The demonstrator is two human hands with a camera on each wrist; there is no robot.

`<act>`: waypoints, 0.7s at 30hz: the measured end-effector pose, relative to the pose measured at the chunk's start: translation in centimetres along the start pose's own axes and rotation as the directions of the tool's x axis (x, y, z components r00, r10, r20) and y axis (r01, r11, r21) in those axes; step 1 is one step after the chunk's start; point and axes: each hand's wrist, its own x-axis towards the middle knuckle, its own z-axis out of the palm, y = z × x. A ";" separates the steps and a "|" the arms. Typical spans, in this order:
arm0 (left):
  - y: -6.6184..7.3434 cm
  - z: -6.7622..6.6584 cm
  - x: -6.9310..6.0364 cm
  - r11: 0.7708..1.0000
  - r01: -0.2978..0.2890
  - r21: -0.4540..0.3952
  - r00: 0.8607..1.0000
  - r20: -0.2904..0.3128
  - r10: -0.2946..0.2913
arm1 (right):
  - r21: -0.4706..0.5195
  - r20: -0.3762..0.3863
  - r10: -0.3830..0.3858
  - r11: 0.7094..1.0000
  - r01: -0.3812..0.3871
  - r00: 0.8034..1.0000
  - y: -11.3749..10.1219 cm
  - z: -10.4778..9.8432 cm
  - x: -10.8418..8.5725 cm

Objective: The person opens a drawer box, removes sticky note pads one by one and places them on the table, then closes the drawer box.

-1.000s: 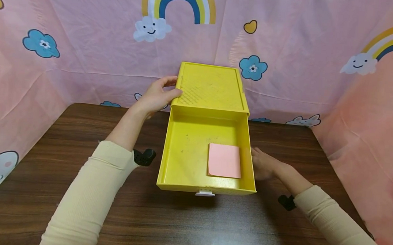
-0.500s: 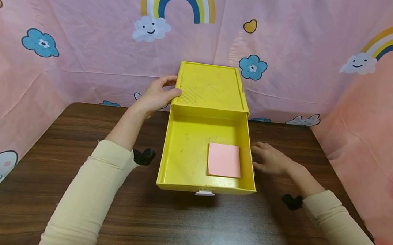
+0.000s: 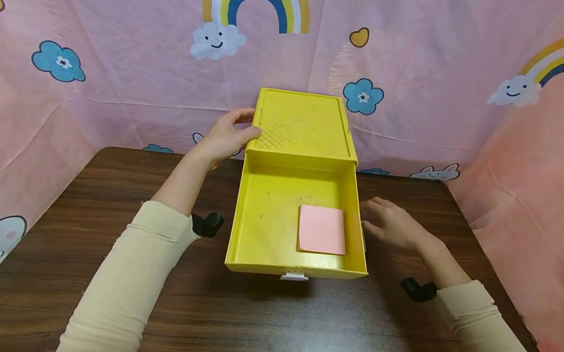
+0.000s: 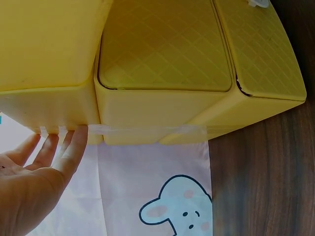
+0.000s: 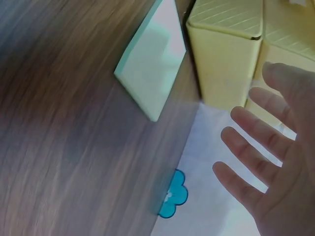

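A yellow drawer unit point(image 3: 303, 124) stands at the middle back of the table, its top drawer point(image 3: 270, 217) pulled out towards me. Inside the drawer, to the right, lies a pink sticky-note pad point(image 3: 322, 230). My left hand point(image 3: 224, 137) rests on the unit's upper left edge, thumb on top; in the left wrist view its fairly straight fingers point(image 4: 74, 150) touch the side. Beside the drawer's right wall hovers my right hand point(image 3: 393, 223), fingers spread and holding nothing. A pale green pad point(image 5: 155, 61) lies on the table, almost wholly hidden by the drawer in the head view.
The dark wooden table point(image 3: 186, 308) extends around the unit. A pink patterned cloth point(image 3: 149, 86) hangs behind and at both sides. On the drawer's front is a small white handle point(image 3: 294, 276). Clear tape point(image 4: 142, 130) runs along the unit's side.
My right hand has drawn out from beneath the drawer's right side, moving right and slightly upward, and its fingers show more fully. The left hand and the drawer have stayed put.
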 end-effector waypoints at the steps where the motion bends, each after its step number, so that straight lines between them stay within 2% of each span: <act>1: 0.0 0.0 0.0 1.000 0.000 -0.001 1.000 0.000 0.000 | 0.000 -0.003 0.000 1.000 0.000 1.000 -0.1 -0.1 0.0; 10: -0.1 0.0 0.0 1.000 -0.004 -0.006 1.000 -0.002 0.004 | 0.004 -0.060 0.036 0.999 -0.036 0.998 -1.7 -1.2 -0.1; 17: 0.0 0.0 0.0 1.000 -0.003 0.005 1.000 -0.003 0.003 | -0.002 -0.204 0.012 1.000 -0.012 0.979 -2.6 -2.0 -0.1; 21: 0.0 0.0 -0.1 1.000 0.001 0.010 1.000 -0.003 -0.001 | -0.010 -0.248 -0.004 1.000 0.001 0.969 -3.3 -2.7 -0.1</act>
